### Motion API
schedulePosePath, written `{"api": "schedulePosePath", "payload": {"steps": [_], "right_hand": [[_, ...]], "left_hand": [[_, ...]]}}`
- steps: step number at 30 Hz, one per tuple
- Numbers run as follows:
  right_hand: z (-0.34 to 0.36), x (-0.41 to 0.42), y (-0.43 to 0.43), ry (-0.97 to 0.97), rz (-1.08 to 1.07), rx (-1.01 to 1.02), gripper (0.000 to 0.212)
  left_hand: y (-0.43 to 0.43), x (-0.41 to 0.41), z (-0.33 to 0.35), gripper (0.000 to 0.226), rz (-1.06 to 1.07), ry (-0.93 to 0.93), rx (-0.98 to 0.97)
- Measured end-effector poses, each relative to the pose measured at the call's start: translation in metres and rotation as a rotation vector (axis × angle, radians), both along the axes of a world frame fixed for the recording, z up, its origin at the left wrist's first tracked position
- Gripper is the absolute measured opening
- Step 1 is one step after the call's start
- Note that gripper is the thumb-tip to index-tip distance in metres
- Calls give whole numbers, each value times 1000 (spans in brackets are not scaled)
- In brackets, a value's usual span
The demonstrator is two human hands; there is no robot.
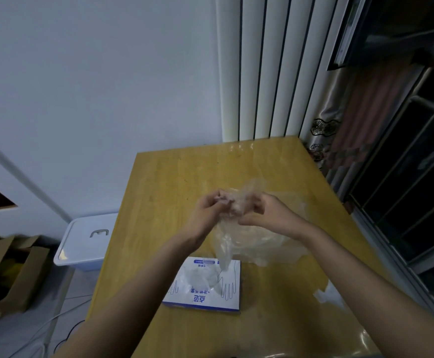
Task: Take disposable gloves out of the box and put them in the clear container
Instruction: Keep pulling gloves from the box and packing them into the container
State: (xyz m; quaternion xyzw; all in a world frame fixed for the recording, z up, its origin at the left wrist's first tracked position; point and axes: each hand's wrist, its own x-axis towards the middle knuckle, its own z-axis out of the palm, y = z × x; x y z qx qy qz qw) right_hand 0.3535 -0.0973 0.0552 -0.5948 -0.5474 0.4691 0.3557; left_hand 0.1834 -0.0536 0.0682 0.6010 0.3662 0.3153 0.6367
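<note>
Above the middle of the wooden table (164,202), my left hand (208,210) and my right hand (265,210) both grip a thin clear disposable glove (226,244). It is bunched between my fingers and its loose end hangs down toward the box. The white and blue glove box (205,282) lies flat near me, with more clear gloves puffing out of its top opening. A clear container (290,202) sits just behind my right hand; it is hard to make out and its outline is faint.
A clear plastic piece (327,295) lies at the table's right edge. A white lidded bin (86,241) and open cardboard boxes (12,270) stand on the floor to the left. A radiator (270,68) and a dark window (404,151) are behind and right.
</note>
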Motion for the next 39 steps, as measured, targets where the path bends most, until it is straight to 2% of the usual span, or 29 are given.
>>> {"api": "schedulePosePath", "payload": {"steps": [2, 4, 8, 12, 15, 19, 21, 23, 25, 30, 33, 35, 39], "right_hand": [[0, 2, 0, -44, -22, 37, 21], [0, 5, 1, -75, -52, 57, 9], [-4, 12, 5, -113, -61, 45, 14], [-4, 14, 9, -217, -105, 49, 18], [-4, 17, 12, -267, -64, 25, 14], [-4, 18, 16, -243, 20, -7, 10], [-1, 23, 19, -209, 39, -22, 10], [4, 29, 23, -256, 22, -27, 12], [10, 37, 30, -395, -75, 70, 15], [43, 44, 38, -620, -409, 649, 21], [48, 46, 25, -738, -415, 858, 17], [32, 52, 14, -770, -316, 809, 17], [-25, 66, 3, -752, -101, 410, 22]], "left_hand": [[5, -4, -3, 15, 51, -34, -46], [13, -10, -7, 18, 114, -9, -52], [27, -22, -20, 19, 194, 151, -69], [40, -26, -28, 29, 260, 369, 49], [48, -20, -17, 31, 146, 399, 57], [52, -6, -2, 48, -89, 474, 75], [57, 1, -2, 41, -154, 507, 115], [64, 10, 1, 25, -135, 571, 270], [69, 21, 11, 9, -15, 584, 446], [67, 41, 45, 25, 228, 327, 781], [62, 42, 42, 25, 236, 318, 960], [61, 40, 25, 26, 173, 401, 1017], [57, 38, -23, 10, -143, 730, 1119]]}}
